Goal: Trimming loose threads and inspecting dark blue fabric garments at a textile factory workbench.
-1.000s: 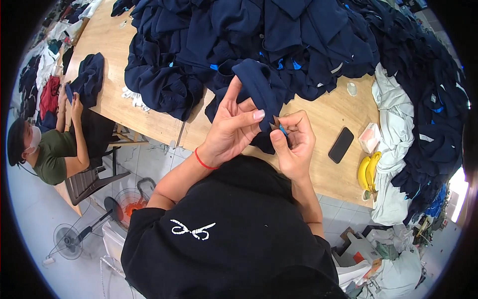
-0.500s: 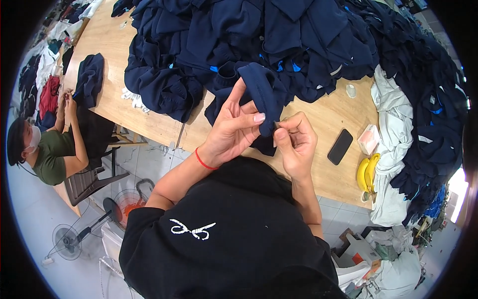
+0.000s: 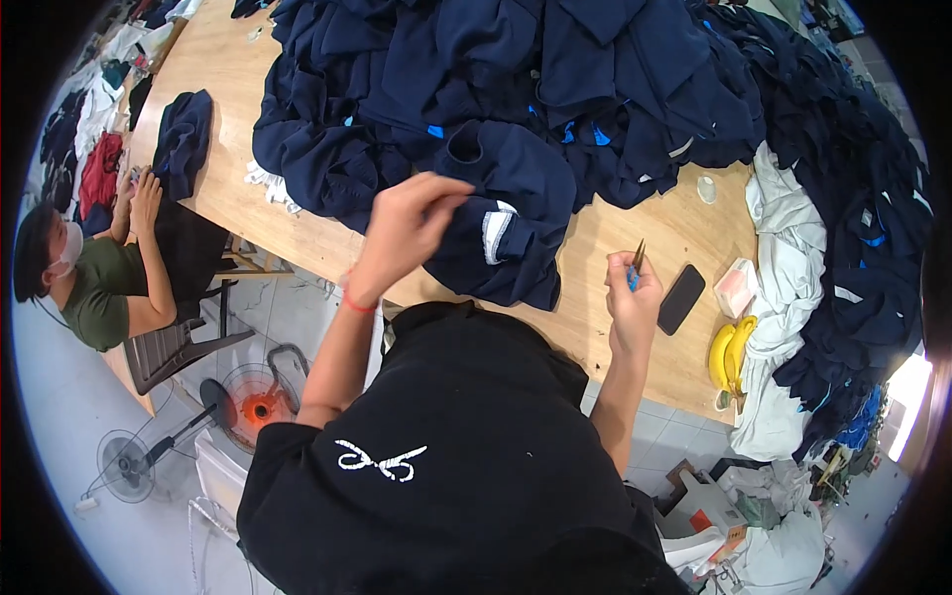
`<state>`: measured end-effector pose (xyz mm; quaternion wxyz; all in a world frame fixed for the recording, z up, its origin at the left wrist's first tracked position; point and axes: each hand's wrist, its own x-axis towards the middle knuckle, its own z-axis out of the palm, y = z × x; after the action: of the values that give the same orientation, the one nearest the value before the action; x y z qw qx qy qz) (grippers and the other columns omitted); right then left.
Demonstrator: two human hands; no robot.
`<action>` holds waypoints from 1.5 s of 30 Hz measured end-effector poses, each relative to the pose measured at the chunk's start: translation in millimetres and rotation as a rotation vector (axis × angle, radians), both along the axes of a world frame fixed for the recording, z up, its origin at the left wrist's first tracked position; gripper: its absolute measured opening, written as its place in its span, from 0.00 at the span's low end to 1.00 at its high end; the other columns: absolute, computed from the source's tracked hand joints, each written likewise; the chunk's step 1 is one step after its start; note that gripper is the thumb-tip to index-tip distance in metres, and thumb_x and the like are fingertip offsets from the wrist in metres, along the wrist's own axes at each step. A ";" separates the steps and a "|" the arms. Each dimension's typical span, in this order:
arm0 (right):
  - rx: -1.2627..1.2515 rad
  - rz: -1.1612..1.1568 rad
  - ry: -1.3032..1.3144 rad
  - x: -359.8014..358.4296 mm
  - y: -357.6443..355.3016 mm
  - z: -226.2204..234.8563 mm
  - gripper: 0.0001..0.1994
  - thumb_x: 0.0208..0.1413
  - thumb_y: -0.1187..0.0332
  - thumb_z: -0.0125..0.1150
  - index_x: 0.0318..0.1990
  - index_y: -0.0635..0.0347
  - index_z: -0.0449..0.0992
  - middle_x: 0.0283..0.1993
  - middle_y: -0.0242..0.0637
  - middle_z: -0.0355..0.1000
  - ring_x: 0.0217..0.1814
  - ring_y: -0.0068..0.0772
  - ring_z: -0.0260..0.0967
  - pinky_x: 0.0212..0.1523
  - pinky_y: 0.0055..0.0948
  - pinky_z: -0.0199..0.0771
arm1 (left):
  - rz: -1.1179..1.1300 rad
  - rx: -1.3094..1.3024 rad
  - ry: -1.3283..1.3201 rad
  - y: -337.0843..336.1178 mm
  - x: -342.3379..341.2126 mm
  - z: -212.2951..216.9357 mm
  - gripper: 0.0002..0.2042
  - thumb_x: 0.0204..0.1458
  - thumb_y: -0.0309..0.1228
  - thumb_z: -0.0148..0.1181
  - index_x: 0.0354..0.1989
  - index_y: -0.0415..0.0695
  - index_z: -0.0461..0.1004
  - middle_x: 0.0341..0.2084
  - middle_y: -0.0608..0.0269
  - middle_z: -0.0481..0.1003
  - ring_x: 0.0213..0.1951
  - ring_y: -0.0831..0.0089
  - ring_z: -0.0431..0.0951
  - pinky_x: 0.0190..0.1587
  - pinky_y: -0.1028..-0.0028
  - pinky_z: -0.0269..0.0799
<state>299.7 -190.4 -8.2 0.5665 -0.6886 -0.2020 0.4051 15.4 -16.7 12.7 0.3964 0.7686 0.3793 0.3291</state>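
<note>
Garment workshop: navy garments (image 3: pixel 555 79) heaped on a long wooden table (image 3: pixel 635 238).

The small tool (image 3: pixel 637 260) in the right hand (image 3: pixel 631 297) is too thin to identify. The left hand (image 3: pixel 407 226) covers part of the dark blue garment (image 3: pixel 506 238). The clothing pile (image 3: pixel 595 79) runs past the frame's top.
</note>
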 end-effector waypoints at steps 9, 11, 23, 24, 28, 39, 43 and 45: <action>0.011 0.267 -0.096 -14.3 2.6 -4.3 0.07 0.66 0.71 0.69 0.46 0.65 0.80 0.38 0.28 0.76 0.37 0.16 0.69 0.41 0.20 0.71 | -0.287 0.081 0.441 24.2 54.5 -51.2 0.18 0.61 0.44 0.68 0.43 0.37 0.84 0.33 0.45 0.83 0.38 0.49 0.84 0.38 0.62 0.77; 0.003 0.287 -0.071 -28.6 5.0 -0.5 0.09 0.65 0.72 0.70 0.48 0.65 0.80 0.38 0.28 0.77 0.38 0.16 0.70 0.42 0.20 0.71 | -0.413 -0.091 0.431 24.2 52.5 -54.2 0.24 0.59 0.52 0.68 0.34 0.38 0.83 0.25 0.46 0.82 0.35 0.45 0.84 0.36 0.54 0.77; 0.152 0.214 -0.192 -41.7 36.4 19.6 0.03 0.67 0.76 0.66 0.44 0.65 0.80 0.37 0.30 0.79 0.40 0.17 0.75 0.42 0.20 0.73 | -0.360 -0.970 -0.442 -7.3 30.6 20.3 0.08 0.63 0.29 0.70 0.37 0.42 0.76 0.28 0.78 0.74 0.31 0.91 0.70 0.32 0.84 0.65; 0.171 0.209 -0.188 -32.2 39.3 25.3 0.03 0.68 0.74 0.65 0.44 0.65 0.79 0.37 0.31 0.79 0.40 0.18 0.76 0.42 0.20 0.73 | -0.451 -0.988 -0.292 -8.7 29.9 17.2 0.10 0.64 0.31 0.70 0.33 0.43 0.76 0.26 0.80 0.73 0.30 0.91 0.69 0.32 0.84 0.63; 0.195 0.147 -0.154 -25.5 39.1 28.7 0.07 0.70 0.71 0.64 0.48 0.65 0.78 0.37 0.33 0.79 0.33 0.16 0.70 0.35 0.19 0.67 | -0.421 -1.151 -0.320 -15.4 36.9 -24.4 0.14 0.67 0.37 0.67 0.29 0.48 0.73 0.24 0.81 0.68 0.26 0.92 0.65 0.28 0.82 0.61; 0.261 0.244 0.058 -52.6 21.0 76.8 0.18 0.81 0.56 0.41 0.57 0.63 0.71 0.29 0.26 0.64 0.23 0.10 0.53 0.24 0.15 0.52 | -0.206 -0.986 -1.114 -11.6 54.1 43.8 0.09 0.68 0.21 0.60 0.54 0.42 0.78 0.45 0.62 0.84 0.46 0.74 0.86 0.48 0.72 0.87; 0.331 0.343 -0.116 -68.0 21.4 95.0 0.12 0.74 0.65 0.59 0.54 0.64 0.70 0.37 0.30 0.73 0.33 0.12 0.64 0.35 0.17 0.65 | -0.164 -0.978 -1.063 -26.2 55.7 53.4 0.09 0.65 0.19 0.63 0.52 0.40 0.79 0.45 0.59 0.84 0.47 0.72 0.86 0.52 0.68 0.87; 0.363 0.317 -0.123 -77.3 23.9 99.3 0.12 0.72 0.68 0.62 0.53 0.65 0.70 0.40 0.33 0.75 0.37 0.14 0.67 0.39 0.18 0.67 | -0.202 -0.973 -1.058 -29.5 55.3 53.8 0.09 0.63 0.18 0.65 0.51 0.39 0.81 0.45 0.58 0.85 0.47 0.72 0.86 0.52 0.69 0.87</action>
<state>222.4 -166.5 91.1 0.5972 -0.5585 -0.4110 0.4032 70.7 -46.2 66.4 0.8523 0.2744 0.1671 0.4127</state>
